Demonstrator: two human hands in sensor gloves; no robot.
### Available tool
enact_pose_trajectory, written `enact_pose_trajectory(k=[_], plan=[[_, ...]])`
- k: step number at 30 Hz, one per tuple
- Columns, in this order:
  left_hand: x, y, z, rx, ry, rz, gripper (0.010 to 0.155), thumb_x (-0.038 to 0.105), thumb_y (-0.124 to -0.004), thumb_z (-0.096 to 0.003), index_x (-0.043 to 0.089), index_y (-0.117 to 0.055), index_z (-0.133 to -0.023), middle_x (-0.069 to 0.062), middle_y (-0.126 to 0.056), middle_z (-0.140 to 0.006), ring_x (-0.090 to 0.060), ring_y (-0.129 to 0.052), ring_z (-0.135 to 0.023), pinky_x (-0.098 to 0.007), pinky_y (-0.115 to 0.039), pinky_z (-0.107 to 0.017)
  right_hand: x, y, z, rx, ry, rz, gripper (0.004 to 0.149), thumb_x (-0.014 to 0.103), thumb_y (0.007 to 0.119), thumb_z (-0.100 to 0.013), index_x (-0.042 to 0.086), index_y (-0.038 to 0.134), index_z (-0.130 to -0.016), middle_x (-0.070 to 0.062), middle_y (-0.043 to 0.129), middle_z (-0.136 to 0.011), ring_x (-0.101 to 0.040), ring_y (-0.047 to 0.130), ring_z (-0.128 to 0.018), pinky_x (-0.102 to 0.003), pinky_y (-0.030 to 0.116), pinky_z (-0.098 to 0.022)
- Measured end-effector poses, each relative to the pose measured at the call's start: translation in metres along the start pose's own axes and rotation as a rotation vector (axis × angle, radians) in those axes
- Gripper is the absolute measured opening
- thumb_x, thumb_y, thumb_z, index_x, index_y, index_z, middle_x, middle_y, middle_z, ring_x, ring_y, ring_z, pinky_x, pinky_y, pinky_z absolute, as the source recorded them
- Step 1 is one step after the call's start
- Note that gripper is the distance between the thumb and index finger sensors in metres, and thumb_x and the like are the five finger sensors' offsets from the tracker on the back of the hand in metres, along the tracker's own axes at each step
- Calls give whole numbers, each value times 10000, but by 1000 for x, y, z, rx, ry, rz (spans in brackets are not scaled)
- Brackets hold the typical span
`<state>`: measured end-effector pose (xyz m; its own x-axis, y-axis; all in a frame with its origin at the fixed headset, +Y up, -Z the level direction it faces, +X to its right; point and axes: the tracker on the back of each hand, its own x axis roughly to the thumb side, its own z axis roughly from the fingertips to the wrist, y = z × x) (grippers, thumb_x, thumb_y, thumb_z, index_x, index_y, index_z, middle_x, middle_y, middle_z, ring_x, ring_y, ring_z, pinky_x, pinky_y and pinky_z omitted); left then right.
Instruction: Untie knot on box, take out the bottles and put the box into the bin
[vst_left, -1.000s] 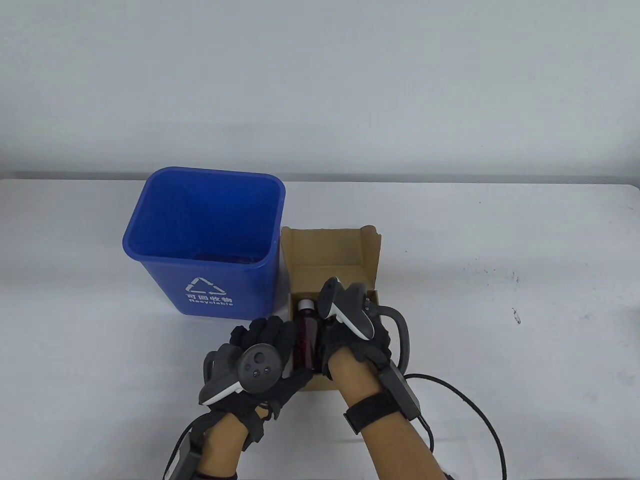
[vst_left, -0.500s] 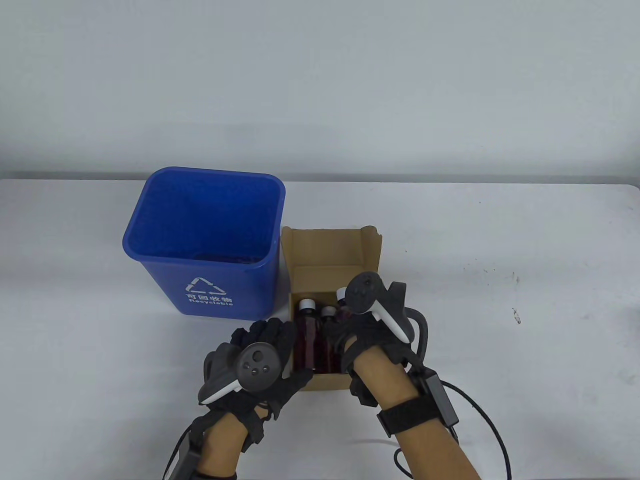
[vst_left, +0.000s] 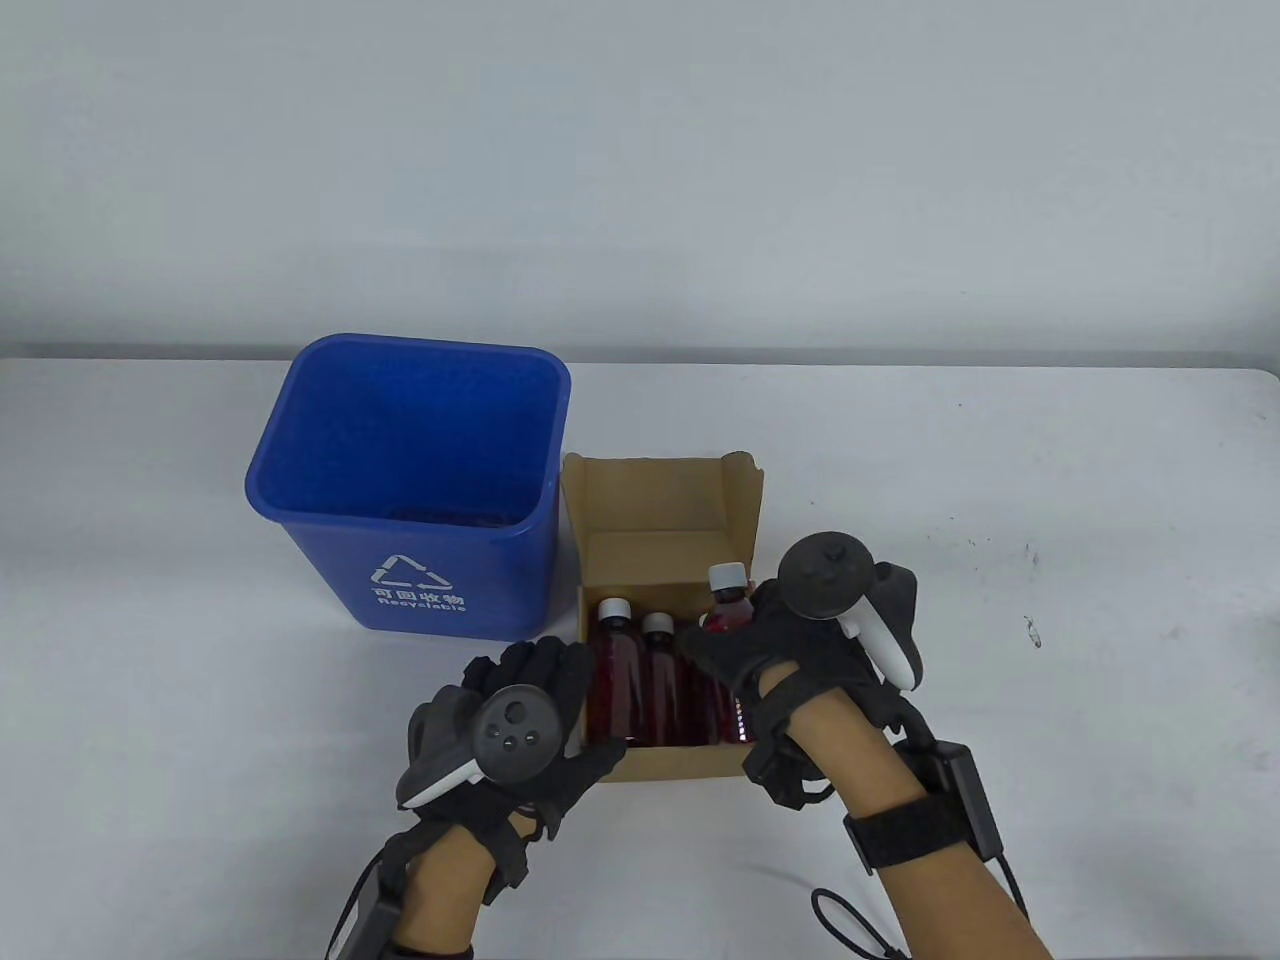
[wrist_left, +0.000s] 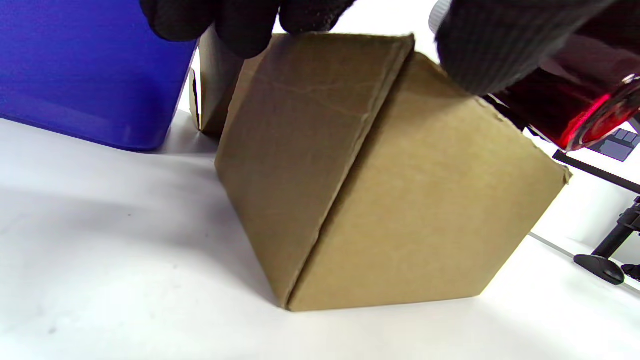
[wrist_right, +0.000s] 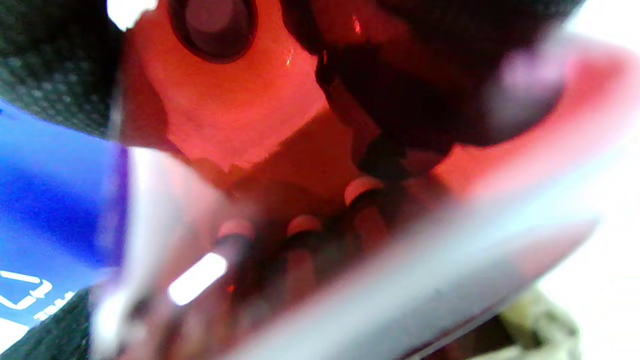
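Right now I count three clear plastic bottles of red liquid with white caps. Two of them, the left bottle (vst_left: 612, 665) and the middle bottle (vst_left: 658, 675), stand upright side by side inside the open brown cardboard box (vst_left: 655, 500). The third bottle (vst_left: 727, 598) is raised above the other two at the box's right side, its cap higher than theirs, and my right hand (vst_left: 800, 650) has its grip closed around the body of it, fingers curled round the plastic. In the right wrist view that bottle fills the frame as a blurred red mass, and through it I can make out pale caps below, though too smeared to count with confidence.

My left hand (vst_left: 525, 700) rests against the box's near left corner; in the left wrist view its fingers (wrist_left: 240, 20) lie over the top edge of the cardboard wall. I cannot tell for certain whether they clamp the wall or only press on it, but they look bent over the edge.

One box, its flaps standing open at the far side, sits on the white surface (vst_left: 1000, 650). Just beside it on the left, touching or nearly so, stands one blue plastic recycling bin (vst_left: 410, 560) with a white recycling symbol on its front.
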<state>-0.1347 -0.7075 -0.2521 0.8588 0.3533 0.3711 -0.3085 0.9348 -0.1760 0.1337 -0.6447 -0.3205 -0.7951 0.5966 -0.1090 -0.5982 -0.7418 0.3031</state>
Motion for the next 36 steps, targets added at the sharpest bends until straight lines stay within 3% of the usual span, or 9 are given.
enact_pose_trajectory(k=[13,21,27,33,36], plan=[[0,0,0,-4,0,5,933,636,-696,-482,113,-315,-1155,-245,-390,-1160,-609,-408,-1051,-834,-299,-695,-64,-33,-10,-117,10,1,838,605,873,-417,102,475,-956,-73,728,-849,-398,797,-691,-502,710,-496],[0,0,0,-4,1,6,932,635,-696,-482,115,-313,-1155,-255,-389,-1158,-607,-407,-1052,-834,-298,-694,-110,-54,-17,-180,67,0,841,596,904,-401,131,490,-967,-51,741,-873,-361,762,-610,-388,723,-386],[0,0,0,-4,2,5,933,635,-696,-482,114,-313,-1155,-249,-388,-1159,-607,-407,-1052,-834,-298,-695,-148,-68,-18,-261,100,-16,836,511,951,-404,146,497,-1004,-58,705,-910,-428,782,-640,-429,779,-399],[0,0,0,-4,3,5,932,634,-697,-484,114,-314,-1155,-246,-388,-1160,-607,-406,-1052,-833,-298,-695,-177,-77,-17,-371,116,-29,785,412,984,-398,190,516,-988,-53,638,-964,-492,754,-763,-539,775,-508],[0,0,0,-4,3,4,933,636,-697,-482,115,-315,-1156,-247,-387,-1160,-606,-407,-1052,-833,-297,-696,-195,-80,-16,-441,115,-30,791,395,992,-388,175,516,-980,-77,620,-965,-499,766,-770,-540,781,-515]])
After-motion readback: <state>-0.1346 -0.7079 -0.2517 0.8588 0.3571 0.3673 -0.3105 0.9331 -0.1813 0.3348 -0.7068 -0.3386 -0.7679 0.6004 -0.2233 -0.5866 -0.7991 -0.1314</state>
